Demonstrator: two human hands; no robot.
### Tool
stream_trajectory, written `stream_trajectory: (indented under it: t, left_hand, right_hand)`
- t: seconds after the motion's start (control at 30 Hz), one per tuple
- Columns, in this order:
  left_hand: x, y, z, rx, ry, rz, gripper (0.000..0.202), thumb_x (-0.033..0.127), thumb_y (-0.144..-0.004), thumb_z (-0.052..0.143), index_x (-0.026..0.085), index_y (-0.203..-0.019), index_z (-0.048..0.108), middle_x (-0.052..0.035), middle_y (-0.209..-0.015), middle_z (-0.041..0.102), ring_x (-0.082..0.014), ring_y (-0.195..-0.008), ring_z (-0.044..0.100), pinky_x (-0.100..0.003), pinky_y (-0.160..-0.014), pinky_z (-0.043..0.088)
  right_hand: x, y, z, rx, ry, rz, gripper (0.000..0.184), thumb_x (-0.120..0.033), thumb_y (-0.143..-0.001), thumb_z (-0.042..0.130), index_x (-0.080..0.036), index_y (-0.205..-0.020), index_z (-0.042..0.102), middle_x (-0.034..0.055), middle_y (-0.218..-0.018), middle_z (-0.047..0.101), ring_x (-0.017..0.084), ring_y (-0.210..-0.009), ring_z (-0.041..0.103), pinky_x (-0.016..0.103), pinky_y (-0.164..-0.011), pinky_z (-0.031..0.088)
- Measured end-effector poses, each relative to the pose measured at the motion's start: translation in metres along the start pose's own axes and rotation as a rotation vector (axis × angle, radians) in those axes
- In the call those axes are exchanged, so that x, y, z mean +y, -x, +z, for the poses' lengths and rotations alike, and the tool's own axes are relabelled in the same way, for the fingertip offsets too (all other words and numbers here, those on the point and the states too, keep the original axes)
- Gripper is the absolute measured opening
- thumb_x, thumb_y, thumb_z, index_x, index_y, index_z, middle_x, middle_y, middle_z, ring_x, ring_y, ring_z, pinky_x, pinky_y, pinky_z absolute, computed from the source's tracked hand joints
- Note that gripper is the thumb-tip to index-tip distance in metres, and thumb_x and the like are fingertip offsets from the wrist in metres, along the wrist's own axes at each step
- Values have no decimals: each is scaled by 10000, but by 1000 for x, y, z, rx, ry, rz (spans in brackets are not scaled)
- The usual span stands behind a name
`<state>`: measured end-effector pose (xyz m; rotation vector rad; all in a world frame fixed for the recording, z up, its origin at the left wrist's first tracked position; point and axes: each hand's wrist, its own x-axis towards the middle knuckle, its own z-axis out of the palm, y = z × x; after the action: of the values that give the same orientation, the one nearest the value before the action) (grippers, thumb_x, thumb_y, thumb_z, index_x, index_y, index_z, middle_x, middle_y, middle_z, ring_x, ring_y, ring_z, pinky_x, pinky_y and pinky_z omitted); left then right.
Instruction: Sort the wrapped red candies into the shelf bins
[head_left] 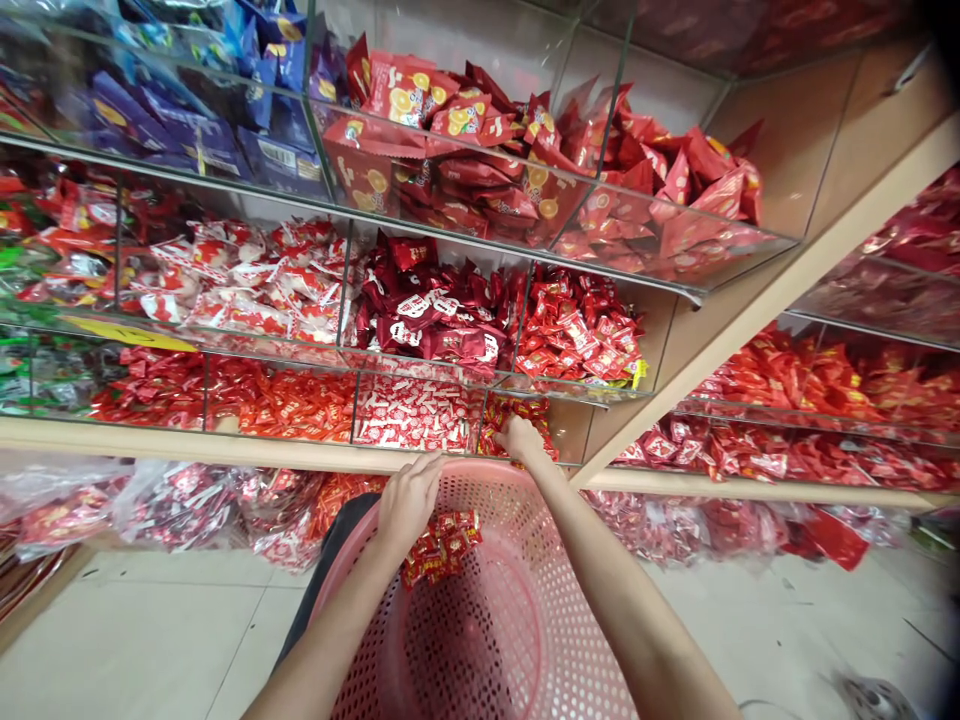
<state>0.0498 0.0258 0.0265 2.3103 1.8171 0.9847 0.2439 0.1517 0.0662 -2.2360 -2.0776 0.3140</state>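
Note:
My left hand [409, 500] grips the far left rim of a pink perforated plastic basket [570, 580], its fingers bent over the edge. Inside that basket, against the far left wall, lies a small heap of red-and-yellow wrapped candies [442, 545]. My right hand [521, 438] reaches past the rim into a bottom-row bin of similar red-and-yellow wrapped candies [536, 410]. Its fingers look curled down among them, and whatever they hold is hidden. Just left of this hand is a bin of small pink-and-white wrapped candies [416, 415].
Clear-fronted shelf bins rise above, holding dark red packets [435, 310], red orange-print packets [457, 110] and blue packets [142, 120]. A slanted wooden divider [750, 310] stands right of my right hand. Bagged candies [180, 505] lie under the bottom ledge [225, 448], above the tiled floor [172, 610].

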Motion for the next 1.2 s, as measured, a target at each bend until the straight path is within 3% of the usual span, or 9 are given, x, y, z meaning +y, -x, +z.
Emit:
stream_trajectory:
  t: [0.23, 0.4, 0.5, 0.6, 0.8, 0.87, 0.97, 1.07, 1.2]
  left_hand:
    - [-1, 0, 1, 15, 27, 13, 350, 210, -893, 374, 251, -1170, 586, -15, -1221, 605, -154, -1048, 589, -314, -940, 472]
    - [-1, 0, 0, 11, 35, 0, 342, 217, -892, 379, 249, -1148, 602, -13, -1228, 600, -167, -1041, 597, -327, -925, 482]
    - [-1, 0, 0, 7, 21, -6, 344, 223, -896, 370, 249, -1151, 600, -12, -1230, 599, -166, -1049, 592, -319, -927, 479]
    - [-2, 0, 1, 5, 19, 5, 344, 219, -899, 360, 246, -1142, 602, -5, -1230, 599, -153, -1047, 589, -304, -941, 469]
    - [-3, 0, 3, 9, 46, 7, 341, 228, -903, 355, 248, -1132, 607, -3, -1226, 601, -150, -1052, 586, -310, -953, 464]
    - [-3, 0, 3, 8, 47, 7, 342, 221, -900, 358, 250, -1133, 606, -3, -1229, 599, -151, -1052, 587, -311, -950, 466]
    - [-3, 1, 4, 16, 51, 7, 342, 216, -894, 366, 252, -1135, 606, -6, -1230, 599, -156, -1054, 587, -315, -945, 468]
    - [-3, 1, 4, 35, 57, 2, 341, 231, -893, 373, 257, -1139, 608, -8, -1221, 605, -159, -1047, 591, -316, -937, 473]
    - [-2, 0, 2, 28, 46, 8, 342, 245, -899, 368, 253, -1143, 606, -11, -1215, 609, -155, -1053, 588, -307, -942, 468]
  right_hand:
    - [-9, -11, 19, -102, -12, 106, 347, -268, -675, 693, -127, -991, 655, 205, -1052, 641, 292, -995, 610, 333, -732, 466]
    - [-6, -13, 22, -82, -57, 124, 296, -253, -652, 688, -122, -916, 664, 194, -1010, 650, 276, -955, 621, 304, -689, 463]
    - [5, -13, 22, -60, -110, 110, 214, -248, -658, 666, -149, -847, 650, 135, -920, 671, 219, -844, 639, 262, -623, 442]
    - [22, -14, 21, 0, -296, 52, 164, -255, -633, 681, -167, -746, 601, 53, -755, 659, 154, -687, 609, 226, -563, 401]
    - [45, 12, -1, 95, -825, -138, 310, -403, -597, 685, -185, -676, 479, -44, -556, 523, 88, -496, 462, 209, -487, 352]
    - [42, 34, -11, 31, -991, -227, 353, -447, -593, 682, -190, -731, 482, -43, -588, 539, 87, -508, 471, 209, -495, 372]
    - [30, 71, -12, -212, -1149, -265, 402, -486, -585, 693, -198, -779, 490, -18, -671, 602, 110, -568, 536, 222, -515, 414]
    - [16, 100, 8, -409, -1120, -244, 386, -473, -575, 716, -197, -766, 526, -42, -602, 583, 99, -526, 524, 213, -494, 402]
    - [6, 118, 48, -617, -1021, -153, 260, -368, -591, 725, -177, -647, 558, -58, -511, 549, 73, -454, 486, 190, -447, 372]
